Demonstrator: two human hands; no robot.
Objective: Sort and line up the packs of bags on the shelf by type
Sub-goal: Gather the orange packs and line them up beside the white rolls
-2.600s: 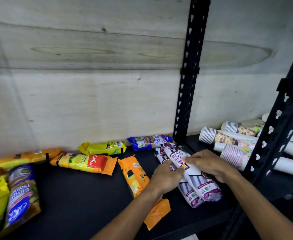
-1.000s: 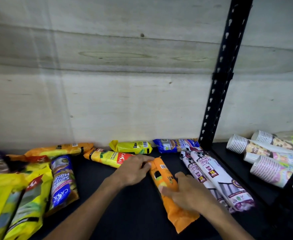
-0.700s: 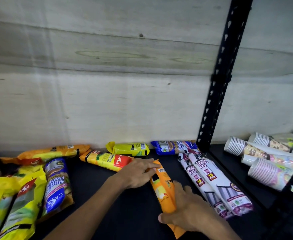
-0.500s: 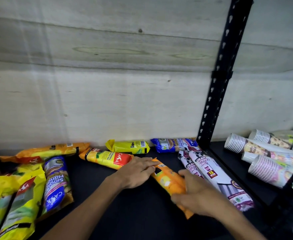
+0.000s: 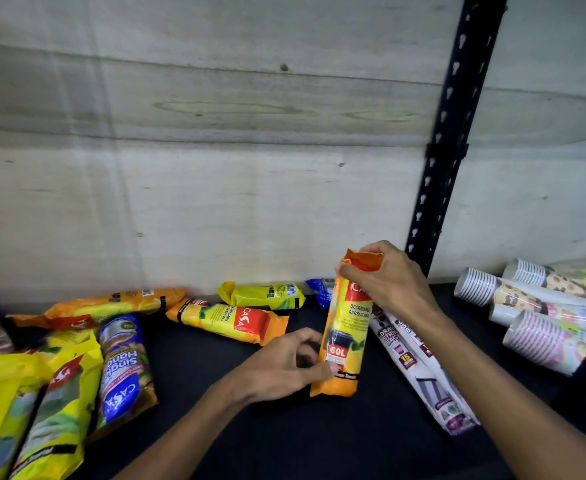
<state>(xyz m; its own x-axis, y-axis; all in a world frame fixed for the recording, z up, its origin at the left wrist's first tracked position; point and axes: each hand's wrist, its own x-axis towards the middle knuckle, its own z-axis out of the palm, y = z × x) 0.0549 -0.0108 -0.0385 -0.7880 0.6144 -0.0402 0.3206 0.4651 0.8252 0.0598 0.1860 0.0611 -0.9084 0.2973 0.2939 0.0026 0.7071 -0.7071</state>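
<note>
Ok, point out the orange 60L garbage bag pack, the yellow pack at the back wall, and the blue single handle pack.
orange 60L garbage bag pack (image 5: 348, 320), head view, on its yellow printed front.
yellow pack (image 5: 267, 294), head view, on its middle, left of the barcode.
blue single handle pack (image 5: 123, 362), head view, on the blue label.
</note>
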